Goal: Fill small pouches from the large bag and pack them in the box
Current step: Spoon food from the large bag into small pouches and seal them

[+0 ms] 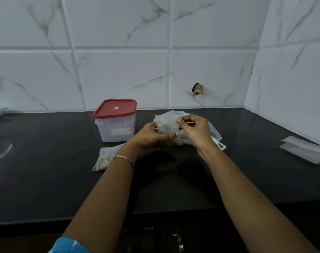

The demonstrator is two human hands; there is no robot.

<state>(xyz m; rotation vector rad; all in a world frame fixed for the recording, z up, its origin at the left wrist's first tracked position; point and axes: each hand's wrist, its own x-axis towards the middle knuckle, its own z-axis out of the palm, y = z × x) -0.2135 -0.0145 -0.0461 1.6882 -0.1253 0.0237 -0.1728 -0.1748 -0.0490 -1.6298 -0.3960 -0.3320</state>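
- the small pouch point(165, 127) stands upright between both hands, its long axis near vertical and its top edge up.
- the right hand point(194, 131) pinches that top edge between thumb and forefinger.
- the left hand point(151, 136) grips the pouch's lower part, fingers curled behind and thumb across the front.
- the large bag point(184, 114) lies just behind the fingers.
- the box point(115, 127), its red lid point(115, 108) on, stands left of the left fingers; the lid's small label is too small to read.
- a filled pouch point(104, 158) lies on the counter point(46, 170) beside the left wrist.
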